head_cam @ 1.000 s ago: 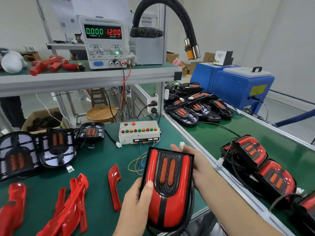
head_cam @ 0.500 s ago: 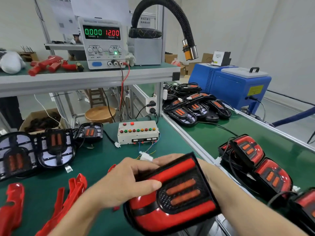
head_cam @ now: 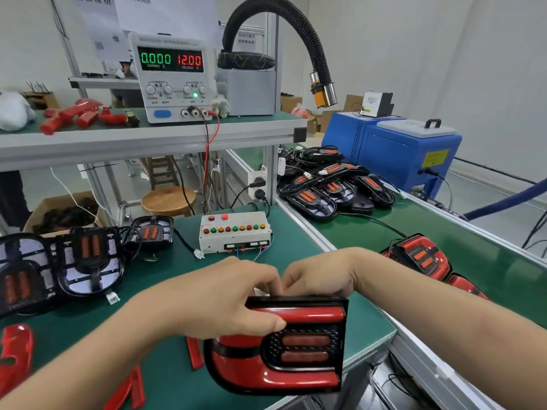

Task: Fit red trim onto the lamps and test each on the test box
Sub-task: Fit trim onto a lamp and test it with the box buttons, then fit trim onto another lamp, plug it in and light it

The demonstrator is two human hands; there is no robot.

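The lamp (head_cam: 284,347) already wears its red trim and lies on its side at the near edge of the tabletop (head_cam: 165,270), so the fitting step looks done for this piece and the testing step appears to be in hand. The left hand (head_cam: 228,300) grips the lamp from above, thumb curled over its red face and fingers bent down behind its upper edge. The right hand (head_cam: 319,279) is curled just behind the lamp, fingertips meeting the left hand's at something small and white, probably the lamp's plug; what exactly it pinches cannot be told, since the fingers hide it. The next move likely calls for freeing that plug and carrying it forward to the sockets on the front of the test box (head_cam: 235,232), which stands well behind the hands with loose thin wires trailing from it. Another white connector (head_cam: 199,254) lies just left of the box and could be mistaken for the right lead. Untrimmed lamps (head_cam: 85,261) crowd the left of the tabletop, loose red trim pieces (head_cam: 16,356) lie at the near left, and finished lamps (head_cam: 420,255) rest on the conveyor to the right. The power supply (head_cam: 171,78) on the shelf reads twelve volts and no current.
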